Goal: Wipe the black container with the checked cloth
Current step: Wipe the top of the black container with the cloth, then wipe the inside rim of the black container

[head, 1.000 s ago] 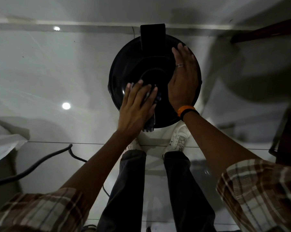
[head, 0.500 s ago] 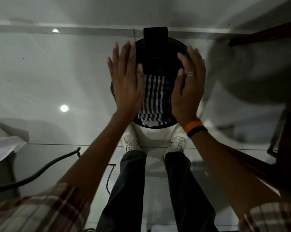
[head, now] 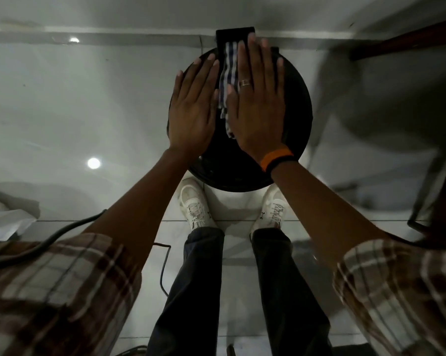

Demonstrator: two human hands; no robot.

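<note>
Black and glossy, the round container (head: 297, 104) stood on the pale tiled floor (head: 75, 104) just beyond the person's white shoes (head: 195, 206), seen from straight above in the head view, the only one given. A flat rectangular tab jutted from its far edge. Both hands lay on its top, flat and fully spread, fingers pointing away. The left hand (head: 191, 109) pressed on the left part of the lid with nothing gripped; whether its thumb touched the fabric could not be told. The right hand (head: 259, 109) lay palm-down over the checked cloth (head: 225, 73), pinning it rather than clutching it, so only a narrow blue-and-white strip showed between the two hands, running from the far tab back toward the centre. A ring and an orange wristband (head: 276, 156) marked that hand.

The cloth looked soft, thin and bunched into folds; the lid looked hard, smooth and slightly domed, with faint reflections near its near rim. The tiles were shiny too.

The likely trouble: on so slick a surface a flat palm may slide over the cloth instead of carrying it, leaving it crumpled and streaks unwiped. Heavy pressure near the far edge might tip or skate the container across the polished floor. A dark cable (head: 50, 237) lay near the left foot, a snag if the person stepped back.
</note>
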